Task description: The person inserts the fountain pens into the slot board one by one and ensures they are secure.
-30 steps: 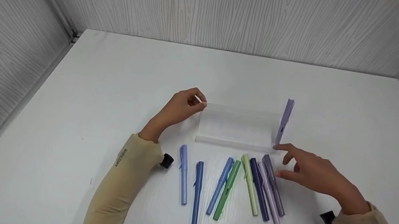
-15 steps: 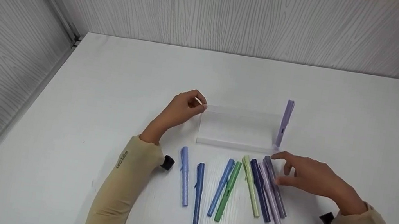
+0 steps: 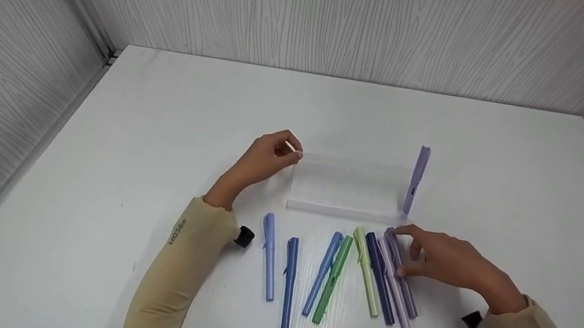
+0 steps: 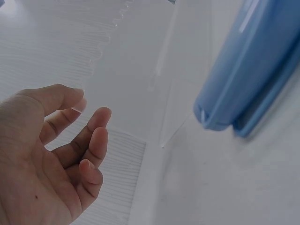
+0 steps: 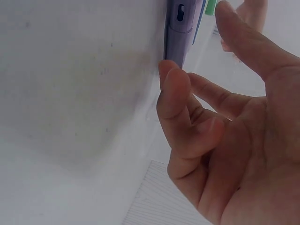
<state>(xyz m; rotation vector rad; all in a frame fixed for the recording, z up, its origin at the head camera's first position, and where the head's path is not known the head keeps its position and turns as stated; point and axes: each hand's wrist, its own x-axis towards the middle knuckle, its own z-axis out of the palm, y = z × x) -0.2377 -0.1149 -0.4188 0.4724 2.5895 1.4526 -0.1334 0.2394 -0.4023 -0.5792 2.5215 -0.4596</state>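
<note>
My left hand [image 3: 265, 159] pinches the upper left corner of a clear plastic pen stand [image 3: 342, 213] between thumb and finger. A lilac pen [image 3: 416, 177] stands upright at the stand's right end. In front, a dusky purple pen [image 3: 408, 297] lies at the right end of a row. My right hand [image 3: 448, 260] is over that pen, index fingertip at its upper end and thumb beside its barrel. In the right wrist view, the fingertips [image 5: 176, 84] overlap the purple pen [image 5: 180, 35], with the thumb spread apart from the fingers.
Left of the purple pen lie a light lilac pen [image 3: 394, 286], a navy pen [image 3: 380, 278], a yellow-green pen [image 3: 367, 272], a green pen [image 3: 332, 280] and several blue pens [image 3: 288, 285]. Grey wood-grain panels [image 3: 348, 22] border the white table [image 3: 210, 94].
My right hand has moved down from the foot of the upright pen to the dusky purple pen on the table. The left hand keeps its pinch on the stand's corner.
</note>
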